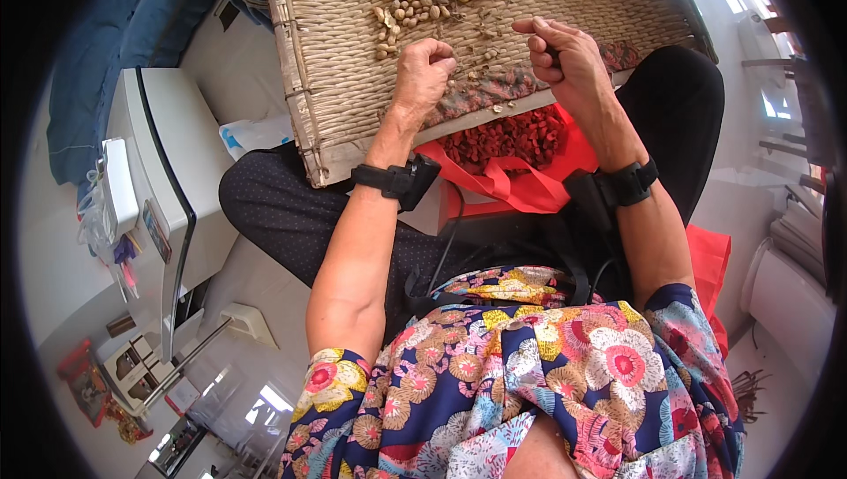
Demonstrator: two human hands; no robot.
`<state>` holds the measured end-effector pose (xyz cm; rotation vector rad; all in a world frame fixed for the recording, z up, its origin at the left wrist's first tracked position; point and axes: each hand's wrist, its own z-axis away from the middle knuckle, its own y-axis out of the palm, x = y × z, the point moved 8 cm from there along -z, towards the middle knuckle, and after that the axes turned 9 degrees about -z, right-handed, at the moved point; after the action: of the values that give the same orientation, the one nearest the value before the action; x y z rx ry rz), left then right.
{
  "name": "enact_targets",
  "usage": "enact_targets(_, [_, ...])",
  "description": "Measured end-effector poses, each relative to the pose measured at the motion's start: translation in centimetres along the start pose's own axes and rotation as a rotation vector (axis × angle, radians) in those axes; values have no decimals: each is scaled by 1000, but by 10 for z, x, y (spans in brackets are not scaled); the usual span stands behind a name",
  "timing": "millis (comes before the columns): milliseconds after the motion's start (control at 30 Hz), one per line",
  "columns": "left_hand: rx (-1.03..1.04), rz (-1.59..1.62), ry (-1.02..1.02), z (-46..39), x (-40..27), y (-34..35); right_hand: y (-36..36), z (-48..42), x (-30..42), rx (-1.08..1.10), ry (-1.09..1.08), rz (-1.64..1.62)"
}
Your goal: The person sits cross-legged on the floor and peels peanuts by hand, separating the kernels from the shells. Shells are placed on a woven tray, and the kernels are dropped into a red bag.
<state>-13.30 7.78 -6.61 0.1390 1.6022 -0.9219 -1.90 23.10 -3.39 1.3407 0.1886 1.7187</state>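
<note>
A woven wicker tray (331, 62) with a wooden rim lies in front of me and overlaps my legs. Unshelled peanuts (430, 2) and bits of plant debris are scattered on its far half. My left hand (423, 75) is over the near part of the tray, thumb and fingertips pinched together. Whether anything sits in that pinch is hidden. To its right my right hand (559, 55) hovers above the weave with the index finger extended and the others curled. A dark spot shows within the curl, too unclear to name. Patterned cloth (476, 95) covers the tray's near edge.
Below the near rim, a red bag (529, 188) holds dark red flakes (503, 141). A white refrigerator (178, 148) stands at left, near blue fabric (142, 36). Another red bag (709, 267) is by my right side. Black straps with devices (403, 181) circle both wrists.
</note>
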Motion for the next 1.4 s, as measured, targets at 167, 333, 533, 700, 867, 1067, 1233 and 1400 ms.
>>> enact_targets(167, [129,399,-179,10,-14,1,-2,-2,-10,10,46,33])
enact_targets(333, [217,742,-196,17,-24,1,7,3,-17,17,83,102])
enact_targets(533, [274,838,-173,21,-37,0,8,3,-21,24,93,131])
enact_targets(700, [268,782,-153,21,-36,-1,10,5,-20,24,93,147])
enact_targets(867, [264,762,-145,21,-37,-2,8,3,-23,38,79,140])
enact_targets(1067, [222,720,-189,22,-34,-4,11,5,-23,36,83,161])
enact_targets(1233, [121,382,-161,19,-24,-14,11,6,-21,37,75,152])
enact_targets(1400, [-71,-289,-75,9,4,-31,11,5,-12,48,66,137])
